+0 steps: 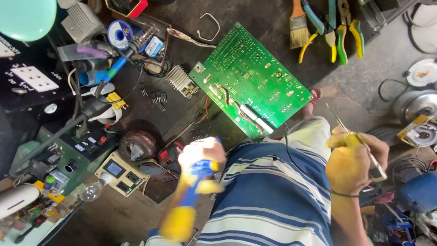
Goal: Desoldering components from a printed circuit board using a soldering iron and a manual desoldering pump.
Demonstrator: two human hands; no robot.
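The circuit board (252, 79) is green with a slight gloss and small shiny metal points. The tweezers (357, 139) in the right hand (350, 166) are thin bright metal. The tool (193, 196) in the left hand (200, 155) looks like blue and yellow plastic. The shirt (268, 200) is striped cloth. The worktop (182, 20) is dark, matt and rough. The pliers (339, 29) near its far edge have smooth plastic grips.

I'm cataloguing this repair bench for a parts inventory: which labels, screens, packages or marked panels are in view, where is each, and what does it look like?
Small meter box: bench front left, cream case, bluish rectangular screen.
Green unit: left of it, black panel with small blue and white labels.
Black socket panel: far left, white outlet, white markings.
Solder spool: top left, round, blue-and-white label.
Small packet: beside the spool, blue and white.
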